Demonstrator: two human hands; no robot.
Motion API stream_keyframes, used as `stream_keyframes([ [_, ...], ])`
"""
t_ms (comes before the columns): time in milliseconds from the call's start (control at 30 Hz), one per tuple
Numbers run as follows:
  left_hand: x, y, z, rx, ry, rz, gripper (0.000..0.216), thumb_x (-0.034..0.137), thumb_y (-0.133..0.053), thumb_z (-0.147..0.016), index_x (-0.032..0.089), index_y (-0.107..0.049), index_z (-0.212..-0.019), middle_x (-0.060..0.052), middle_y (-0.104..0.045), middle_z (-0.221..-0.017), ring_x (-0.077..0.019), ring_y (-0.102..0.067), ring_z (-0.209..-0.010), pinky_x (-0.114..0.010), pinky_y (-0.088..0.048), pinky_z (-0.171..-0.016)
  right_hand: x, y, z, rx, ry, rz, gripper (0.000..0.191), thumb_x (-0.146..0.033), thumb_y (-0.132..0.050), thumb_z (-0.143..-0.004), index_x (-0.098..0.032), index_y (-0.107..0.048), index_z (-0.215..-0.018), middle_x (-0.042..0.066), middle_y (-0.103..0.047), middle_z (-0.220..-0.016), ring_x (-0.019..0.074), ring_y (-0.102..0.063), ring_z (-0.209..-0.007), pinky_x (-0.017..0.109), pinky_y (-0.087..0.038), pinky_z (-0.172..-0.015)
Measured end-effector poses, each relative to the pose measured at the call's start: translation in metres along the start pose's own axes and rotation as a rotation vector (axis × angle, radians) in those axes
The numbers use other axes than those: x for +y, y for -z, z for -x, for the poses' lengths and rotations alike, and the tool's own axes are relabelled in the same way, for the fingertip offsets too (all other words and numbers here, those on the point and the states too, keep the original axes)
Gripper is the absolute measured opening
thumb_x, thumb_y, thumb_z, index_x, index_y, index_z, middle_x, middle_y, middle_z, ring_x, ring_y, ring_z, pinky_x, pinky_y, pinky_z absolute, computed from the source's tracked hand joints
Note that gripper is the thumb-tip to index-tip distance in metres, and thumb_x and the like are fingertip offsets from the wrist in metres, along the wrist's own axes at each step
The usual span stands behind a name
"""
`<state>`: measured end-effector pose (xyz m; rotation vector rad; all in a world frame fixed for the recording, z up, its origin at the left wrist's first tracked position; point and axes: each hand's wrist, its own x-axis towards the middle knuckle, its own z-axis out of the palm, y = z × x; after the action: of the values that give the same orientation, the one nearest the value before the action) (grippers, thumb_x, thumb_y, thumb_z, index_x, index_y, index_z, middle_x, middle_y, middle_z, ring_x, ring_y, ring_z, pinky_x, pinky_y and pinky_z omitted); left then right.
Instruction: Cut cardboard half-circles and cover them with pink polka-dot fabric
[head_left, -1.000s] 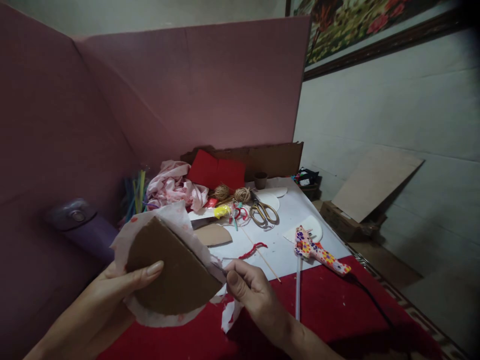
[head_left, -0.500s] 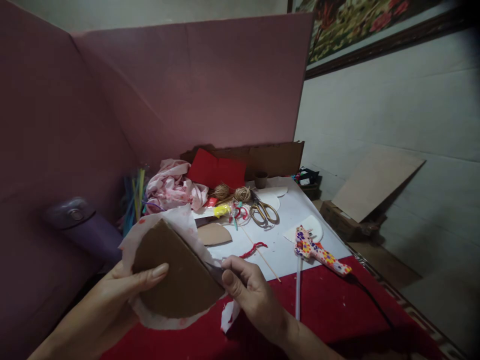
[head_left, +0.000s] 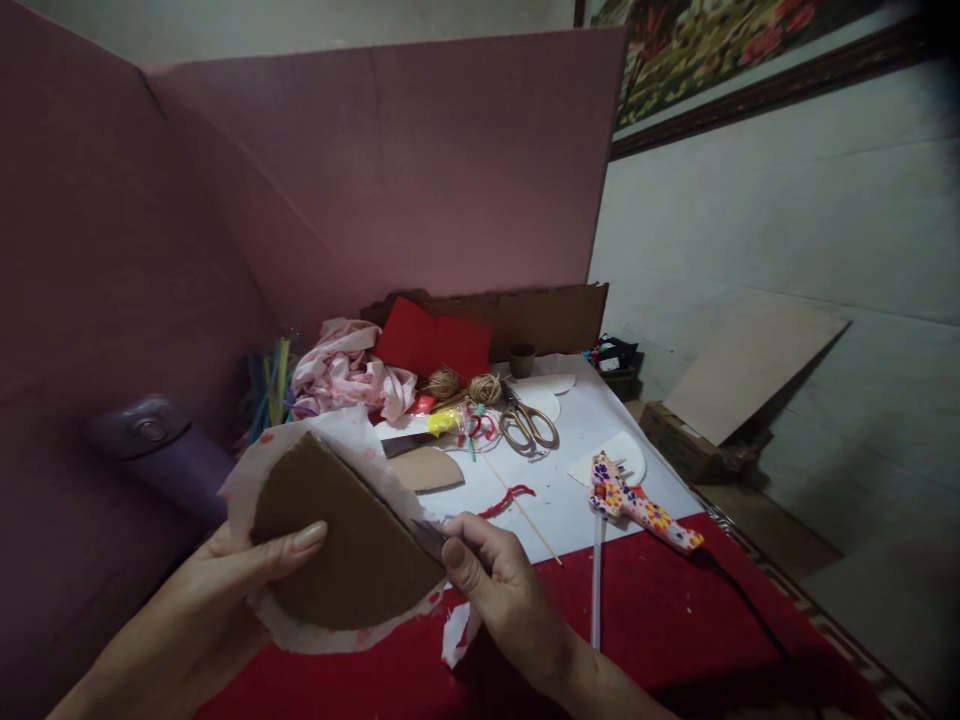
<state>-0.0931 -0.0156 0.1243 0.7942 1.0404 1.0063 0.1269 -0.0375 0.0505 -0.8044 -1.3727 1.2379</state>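
Left hand [head_left: 225, 580]: gripping the cardboard half-disc [head_left: 345, 545] and the pale fabric [head_left: 247, 475] behind it, thumb pressing on top.
Right hand [head_left: 499, 585]: closing on a small dark blade [head_left: 429, 537] at the disc's straight edge.
Doing it well: likely trimming close — keeping the fabric taut, blade clear of the thumb.
Beyond the right hand: glue gun [head_left: 637, 505], scissors [head_left: 529, 425].
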Motion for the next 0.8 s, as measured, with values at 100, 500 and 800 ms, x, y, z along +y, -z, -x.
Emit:
stream_keyframes([
  [100, 0.0, -0.004, 0.002, 0.0, 0.014, -0.004, 0.066, 0.012, -0.074, -0.068, 0.033, -0.055, -0.127, -0.003, -0.076, -0.094, -0.0299, -0.07, -0.088, -0.039, -0.058, -0.077, -0.003, 0.0, -0.001, 0.014, -0.021, -0.029, 0.045, -0.062, -0.049, -0.083, -0.018, -0.054, -0.077, -0.004, -0.037, -0.062, 0.0108, -0.036, -0.058, 0.023, -0.029, -0.051],
  [500, 0.0, -0.018, 0.009, 0.018, 0.01, 0.003, 0.066, 0.013, -0.076, -0.066, 0.034, -0.057, -0.126, -0.005, -0.074, -0.103, -0.0308, -0.069, -0.092, -0.036, -0.059, -0.075, -0.004, -0.005, -0.001, 0.003, -0.013, -0.14, 0.04, -0.056, -0.051, -0.085, -0.017, -0.05, -0.077, -0.004, -0.035, -0.065, 0.0106, -0.029, -0.06, 0.024, -0.026, -0.054],
  [800, -0.001, -0.013, 0.007, 0.012, -0.013, -0.03, 0.069, 0.014, -0.077, -0.065, 0.033, -0.056, -0.127, -0.004, -0.073, -0.106, -0.031, -0.067, -0.096, -0.037, -0.057, -0.08, -0.006, -0.008, 0.001, 0.04, -0.016, -0.146, 0.04, -0.057, -0.054, -0.083, -0.017, -0.055, -0.081, -0.003, -0.041, -0.066, 0.0121, -0.037, -0.062, 0.025, -0.032, -0.058],
])
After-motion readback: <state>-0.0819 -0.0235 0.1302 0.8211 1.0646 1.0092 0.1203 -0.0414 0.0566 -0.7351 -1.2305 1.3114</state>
